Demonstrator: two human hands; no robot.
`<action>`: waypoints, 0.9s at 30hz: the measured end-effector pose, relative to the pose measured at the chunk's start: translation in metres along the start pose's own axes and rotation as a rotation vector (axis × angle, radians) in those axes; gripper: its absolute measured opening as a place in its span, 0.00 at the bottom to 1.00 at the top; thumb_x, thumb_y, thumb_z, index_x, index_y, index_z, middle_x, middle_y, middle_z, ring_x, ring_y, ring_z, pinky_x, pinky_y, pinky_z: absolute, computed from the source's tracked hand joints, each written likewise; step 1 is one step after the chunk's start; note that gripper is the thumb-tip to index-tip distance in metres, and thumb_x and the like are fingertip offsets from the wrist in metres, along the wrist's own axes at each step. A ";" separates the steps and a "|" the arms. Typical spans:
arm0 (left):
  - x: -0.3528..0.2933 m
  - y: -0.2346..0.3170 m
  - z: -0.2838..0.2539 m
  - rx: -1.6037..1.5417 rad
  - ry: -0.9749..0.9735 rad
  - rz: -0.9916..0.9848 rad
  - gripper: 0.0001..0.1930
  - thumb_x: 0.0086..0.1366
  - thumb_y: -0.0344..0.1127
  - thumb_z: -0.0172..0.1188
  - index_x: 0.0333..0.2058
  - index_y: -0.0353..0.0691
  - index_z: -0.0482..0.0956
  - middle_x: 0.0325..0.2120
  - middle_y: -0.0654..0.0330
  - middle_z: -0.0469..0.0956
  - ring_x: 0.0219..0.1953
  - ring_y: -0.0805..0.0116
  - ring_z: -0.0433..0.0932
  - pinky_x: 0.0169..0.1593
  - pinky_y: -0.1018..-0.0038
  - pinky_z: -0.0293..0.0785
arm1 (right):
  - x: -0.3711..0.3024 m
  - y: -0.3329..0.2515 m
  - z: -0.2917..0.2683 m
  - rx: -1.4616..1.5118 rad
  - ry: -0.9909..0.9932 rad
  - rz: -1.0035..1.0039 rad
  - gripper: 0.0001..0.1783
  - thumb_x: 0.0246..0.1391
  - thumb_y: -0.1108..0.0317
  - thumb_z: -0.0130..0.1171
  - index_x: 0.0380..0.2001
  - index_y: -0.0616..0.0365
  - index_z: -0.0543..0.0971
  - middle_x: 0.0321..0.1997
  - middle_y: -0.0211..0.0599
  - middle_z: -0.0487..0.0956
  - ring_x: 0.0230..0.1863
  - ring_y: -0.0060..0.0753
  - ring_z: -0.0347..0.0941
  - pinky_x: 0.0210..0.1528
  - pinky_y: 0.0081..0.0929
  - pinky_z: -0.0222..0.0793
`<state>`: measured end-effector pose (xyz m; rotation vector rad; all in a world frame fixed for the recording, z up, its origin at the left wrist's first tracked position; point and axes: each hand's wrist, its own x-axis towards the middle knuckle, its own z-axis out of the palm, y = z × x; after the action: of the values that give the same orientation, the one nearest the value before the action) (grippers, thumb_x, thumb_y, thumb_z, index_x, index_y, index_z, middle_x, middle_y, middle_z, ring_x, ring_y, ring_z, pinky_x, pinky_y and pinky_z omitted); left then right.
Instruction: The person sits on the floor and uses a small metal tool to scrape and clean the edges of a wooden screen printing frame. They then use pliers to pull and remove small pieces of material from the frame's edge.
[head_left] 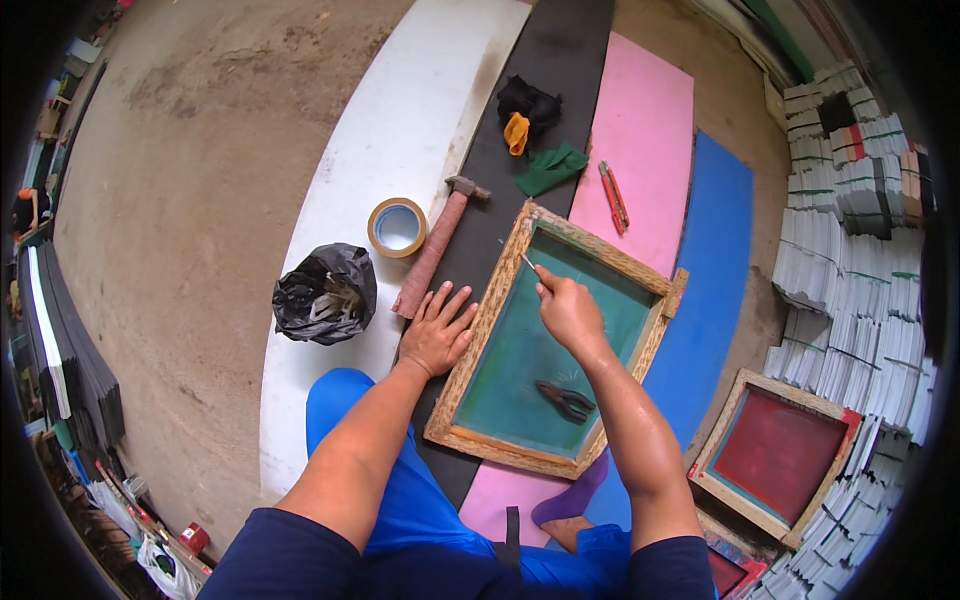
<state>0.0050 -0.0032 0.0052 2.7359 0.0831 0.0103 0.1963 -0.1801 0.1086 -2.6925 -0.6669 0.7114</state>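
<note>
A wooden screen-printing frame [494,318] with green mesh lies in front of me, tilted slightly clockwise. My left hand [437,333] rests flat with its fingers spread, beside and against the frame's left rail. Closed in a fist over the mesh, my right hand [571,312] grips a thin metal tool [528,261]. Its bright shaft points to the inner edge of the left rail, and its handle is hidden in my fingers. Pliers [566,401] with dark handles lie on the mesh below. A hammer [435,250] with a wrapped reddish handle lies just beyond my left hand.
A tape roll [397,228] and a black plastic bag [325,293] stand on the white sheet [400,110]. Dark, orange and green cloths [552,170] lie farther off. A red cutter [614,198] rests on the pink sheet [645,110]. At right are a red-mesh frame [775,455] and paper stacks [850,270].
</note>
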 end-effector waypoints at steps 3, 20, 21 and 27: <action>-0.003 -0.001 0.002 -0.004 0.007 0.004 0.25 0.73 0.50 0.50 0.65 0.52 0.76 0.74 0.63 0.60 0.78 0.55 0.50 0.77 0.54 0.46 | -0.007 -0.006 -0.008 -0.100 -0.071 0.046 0.23 0.69 0.59 0.54 0.65 0.38 0.77 0.42 0.55 0.85 0.42 0.60 0.84 0.46 0.51 0.79; -0.003 0.001 0.001 0.008 -0.020 -0.004 0.26 0.73 0.50 0.49 0.66 0.53 0.75 0.75 0.63 0.58 0.78 0.56 0.49 0.78 0.54 0.45 | 0.004 0.044 0.033 0.397 0.027 -0.023 0.20 0.69 0.57 0.56 0.62 0.35 0.79 0.52 0.52 0.84 0.49 0.61 0.82 0.54 0.49 0.77; 0.000 0.000 0.000 0.007 -0.020 0.001 0.26 0.73 0.50 0.49 0.66 0.53 0.75 0.75 0.63 0.58 0.78 0.56 0.49 0.78 0.55 0.45 | 0.009 0.049 0.037 0.474 0.060 -0.092 0.20 0.69 0.57 0.56 0.62 0.34 0.79 0.52 0.53 0.84 0.49 0.61 0.82 0.53 0.49 0.77; -0.005 -0.003 0.000 0.020 -0.016 -0.014 0.26 0.73 0.50 0.49 0.66 0.52 0.75 0.75 0.63 0.58 0.78 0.55 0.49 0.78 0.55 0.45 | 0.003 0.019 0.004 0.048 -0.074 -0.009 0.21 0.69 0.56 0.56 0.64 0.33 0.78 0.50 0.53 0.84 0.50 0.61 0.82 0.54 0.47 0.77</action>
<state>-0.0003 -0.0010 0.0040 2.7553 0.0981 -0.0164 0.2032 -0.1946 0.0971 -2.6289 -0.6708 0.8178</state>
